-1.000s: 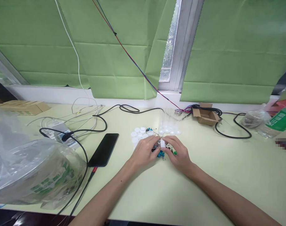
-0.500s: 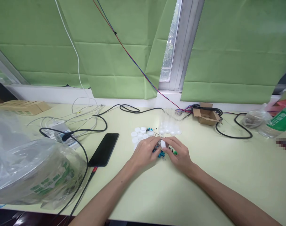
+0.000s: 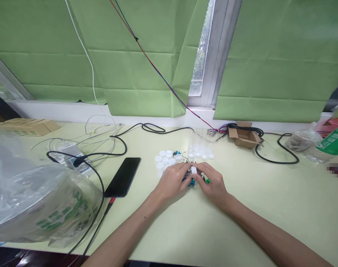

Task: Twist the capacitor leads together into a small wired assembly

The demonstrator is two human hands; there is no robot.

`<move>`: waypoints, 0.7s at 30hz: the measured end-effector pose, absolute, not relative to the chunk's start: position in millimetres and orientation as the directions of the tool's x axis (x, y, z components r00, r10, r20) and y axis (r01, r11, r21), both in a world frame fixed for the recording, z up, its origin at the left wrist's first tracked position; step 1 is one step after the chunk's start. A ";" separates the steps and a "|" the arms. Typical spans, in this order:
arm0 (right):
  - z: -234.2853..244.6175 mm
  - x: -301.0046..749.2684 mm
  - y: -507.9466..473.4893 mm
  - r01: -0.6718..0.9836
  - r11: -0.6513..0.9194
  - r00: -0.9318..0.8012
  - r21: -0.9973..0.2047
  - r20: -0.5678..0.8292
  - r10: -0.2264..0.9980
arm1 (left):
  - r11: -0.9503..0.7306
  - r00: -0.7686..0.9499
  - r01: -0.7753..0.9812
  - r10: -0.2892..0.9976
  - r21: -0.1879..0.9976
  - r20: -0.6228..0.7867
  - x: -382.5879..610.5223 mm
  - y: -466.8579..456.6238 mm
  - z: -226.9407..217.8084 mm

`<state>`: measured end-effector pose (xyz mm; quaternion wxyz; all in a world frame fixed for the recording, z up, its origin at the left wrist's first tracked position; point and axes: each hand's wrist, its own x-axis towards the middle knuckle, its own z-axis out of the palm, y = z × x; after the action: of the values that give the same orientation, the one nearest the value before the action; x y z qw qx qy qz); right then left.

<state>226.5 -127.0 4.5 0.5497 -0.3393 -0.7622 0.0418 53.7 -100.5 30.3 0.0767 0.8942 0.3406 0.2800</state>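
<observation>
At the far left lies a clear plastic bag, and beside it a black phone lies flat on the pale green table, with a black cable curving between them. Near the middle, the left hand and the right hand are together, fingertips meeting on a small white cap (it may sit on a clear vial, but this I cannot tell). Compared with 1 second ago, the cap is turned a little and sits slightly further from the person, and both hands have moved the same way; I judge that they are working it between the fingers. Behind them lie loose white caps, under them some blue and green parts. To the right stands a small open cardboard box.
</observation>
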 end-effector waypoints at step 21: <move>2.2 229.0 -125.6 0.440 0.783 -0.165 -0.439 0.818 0.551 | -0.689 0.602 0.705 0.707 0.168 0.370 53.2 -97.8 24.8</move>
<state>229.0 -125.6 2.2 0.5584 -0.3253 -0.7616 0.0496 53.2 -97.8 24.8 0.0025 0.8951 0.3944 0.2079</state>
